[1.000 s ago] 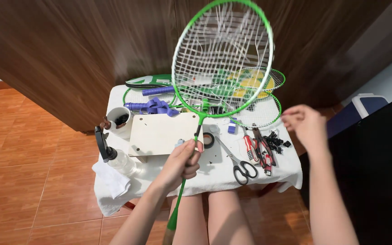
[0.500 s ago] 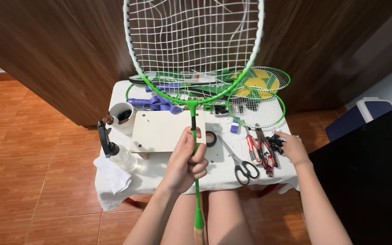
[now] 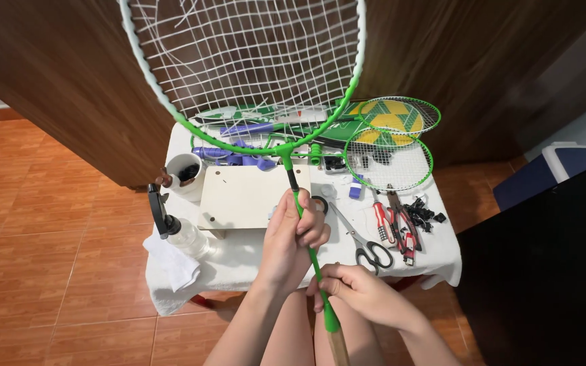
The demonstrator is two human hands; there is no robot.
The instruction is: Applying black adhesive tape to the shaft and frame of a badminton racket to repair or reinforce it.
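Now that the right hand (image 3: 361, 293) has joined the left hand (image 3: 291, 237), both grips close on the racket (image 3: 304, 224) shaft, centre frame above the desk (image 3: 252, 254).

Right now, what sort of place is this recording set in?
Probably a home corner used as a makeshift racket-repair station. A small cloth-covered table stands on a tiled floor, holding spare rackets, scissors and pliers, while both hands grip a green racket.
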